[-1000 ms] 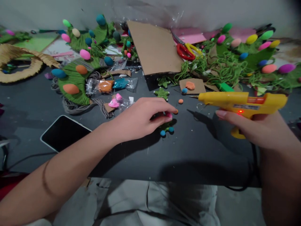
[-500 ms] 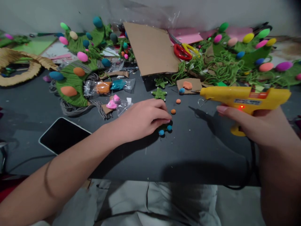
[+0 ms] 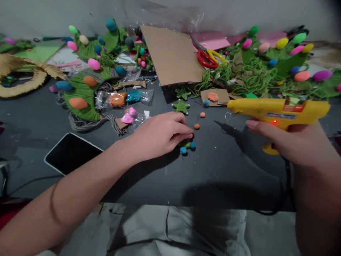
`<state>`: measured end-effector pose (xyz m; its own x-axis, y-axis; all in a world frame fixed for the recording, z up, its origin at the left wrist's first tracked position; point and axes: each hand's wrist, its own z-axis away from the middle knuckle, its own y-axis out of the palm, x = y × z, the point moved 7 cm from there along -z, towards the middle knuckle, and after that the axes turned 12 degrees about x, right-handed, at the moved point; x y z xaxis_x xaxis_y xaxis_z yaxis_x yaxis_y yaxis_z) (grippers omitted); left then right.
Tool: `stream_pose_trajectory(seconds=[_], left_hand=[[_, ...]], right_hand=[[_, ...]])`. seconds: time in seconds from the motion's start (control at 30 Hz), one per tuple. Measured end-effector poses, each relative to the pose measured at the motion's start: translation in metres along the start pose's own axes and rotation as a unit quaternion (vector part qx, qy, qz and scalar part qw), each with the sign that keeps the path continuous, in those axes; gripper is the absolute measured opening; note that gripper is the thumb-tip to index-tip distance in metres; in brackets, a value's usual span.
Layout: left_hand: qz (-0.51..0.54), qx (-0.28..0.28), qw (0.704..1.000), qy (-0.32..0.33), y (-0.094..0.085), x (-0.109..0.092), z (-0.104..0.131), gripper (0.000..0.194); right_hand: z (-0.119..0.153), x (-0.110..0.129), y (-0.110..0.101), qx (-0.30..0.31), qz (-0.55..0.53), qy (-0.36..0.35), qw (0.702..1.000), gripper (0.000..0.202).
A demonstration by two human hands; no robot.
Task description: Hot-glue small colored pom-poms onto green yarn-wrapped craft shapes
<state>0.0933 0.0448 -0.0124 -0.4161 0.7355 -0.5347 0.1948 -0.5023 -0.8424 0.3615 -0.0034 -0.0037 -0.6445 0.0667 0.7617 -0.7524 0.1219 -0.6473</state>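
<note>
My right hand (image 3: 290, 137) is wrapped round the handle of a yellow glue gun (image 3: 266, 107). A small red light glows on its side, and its nozzle points left over a cardboard piece with orange clay. In the middle of the dark table, my left hand (image 3: 172, 131) has its fingers closed down on a small green yarn star (image 3: 187, 144) with blue balls on its points. Much of that star is hidden under the fingers. Just beyond lie two loose orange balls, one of them an orange ball (image 3: 196, 126), and another green star (image 3: 181, 106) with pale tips.
A phone (image 3: 73, 153) lies left of my left forearm. Behind stand a cardboard sheet (image 3: 176, 57), red and yellow scissors (image 3: 207, 59), green yarn (image 3: 253, 80) and green pieces with coloured balls. Bagged clay (image 3: 124, 98) lies at centre left. The gun's black cord hangs over the front edge.
Almost nothing differs. The fingers of my left hand have shifted very slightly, so a bit more of the green star under them shows. The glue gun stays in place.
</note>
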Motion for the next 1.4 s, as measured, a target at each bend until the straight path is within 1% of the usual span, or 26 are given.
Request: stream_pose_trajectory(seconds=[0.13, 0.23, 0.33, 0.43, 0.57, 0.73, 0.83, 0.87, 0.97, 1.0, 1.03, 1.07, 1.13, 1.17, 1.23, 1.33, 1.4], left_hand=[[0.016, -0.010, 1.000, -0.011, -0.006, -0.002, 0.001, 0.035], [0.016, -0.016, 1.000, 0.008, -0.007, -0.006, 0.000, 0.037], [-0.010, 0.009, 1.000, 0.023, -0.002, -0.010, -0.004, 0.041], [-0.034, 0.033, 0.999, 0.013, 0.003, -0.010, -0.007, 0.047], [-0.030, 0.059, 0.998, 0.000, 0.006, -0.010, -0.011, 0.058], [-0.006, 0.051, 0.999, 0.000, 0.004, -0.010, -0.012, 0.059], [0.032, 0.017, 0.999, 0.006, -0.001, -0.010, -0.011, 0.050], [0.050, -0.010, 0.999, 0.010, -0.006, -0.009, -0.009, 0.044], [0.096, -0.121, 0.988, -0.001, -0.028, 0.000, 0.003, 0.028], [0.111, -0.147, 0.983, -0.011, -0.035, 0.004, 0.008, 0.023], [0.127, -0.157, 0.979, -0.022, -0.040, 0.009, 0.013, 0.019], [0.143, -0.146, 0.978, -0.032, -0.043, 0.013, 0.016, 0.018], [0.148, -0.085, 0.984, -0.047, -0.043, 0.018, 0.019, 0.018], [0.132, -0.051, 0.988, -0.055, -0.041, 0.019, 0.021, 0.018], [0.077, -0.002, 0.995, -0.061, -0.037, 0.019, 0.022, 0.023], [-0.007, 0.031, 0.998, -0.051, -0.027, 0.016, 0.020, 0.028], [-0.039, 0.034, 0.998, -0.047, -0.022, 0.015, 0.017, 0.022]], right_hand=[[0.000, 0.003, 0.000, -0.003, -0.010, -0.018, 1.000, 0.029], [0.000, 0.003, -0.001, 0.000, -0.011, -0.028, 1.000, 0.029], [-0.001, 0.001, -0.001, -0.001, -0.013, -0.020, 1.000, 0.028], [0.000, -0.002, -0.002, -0.006, -0.018, 0.000, 1.000, 0.029], [-0.001, -0.003, -0.001, -0.011, -0.023, 0.008, 1.000, 0.030], [0.000, -0.004, -0.001, -0.014, -0.034, 0.023, 0.999, 0.033], [-0.001, -0.003, -0.001, -0.012, -0.027, 0.013, 0.999, 0.031], [-0.001, -0.003, -0.001, -0.013, -0.027, 0.009, 1.000, 0.030], [-0.001, -0.003, -0.002, -0.013, -0.026, 0.001, 1.000, 0.030], [-0.001, -0.003, -0.002, -0.012, -0.023, 0.000, 1.000, 0.030], [-0.001, -0.003, -0.002, -0.010, -0.020, 0.000, 1.000, 0.031], [-0.001, -0.003, -0.001, -0.007, -0.016, 0.000, 1.000, 0.031], [-0.001, -0.002, -0.001, -0.002, -0.013, -0.001, 1.000, 0.032], [-0.001, -0.001, -0.001, 0.000, -0.015, -0.002, 1.000, 0.032], [-0.001, -0.001, 0.000, 0.001, -0.016, -0.004, 1.000, 0.032], [-0.001, 0.000, 0.000, 0.002, -0.011, -0.010, 1.000, 0.031], [-0.001, -0.001, 0.000, 0.000, -0.010, -0.015, 1.000, 0.030]])
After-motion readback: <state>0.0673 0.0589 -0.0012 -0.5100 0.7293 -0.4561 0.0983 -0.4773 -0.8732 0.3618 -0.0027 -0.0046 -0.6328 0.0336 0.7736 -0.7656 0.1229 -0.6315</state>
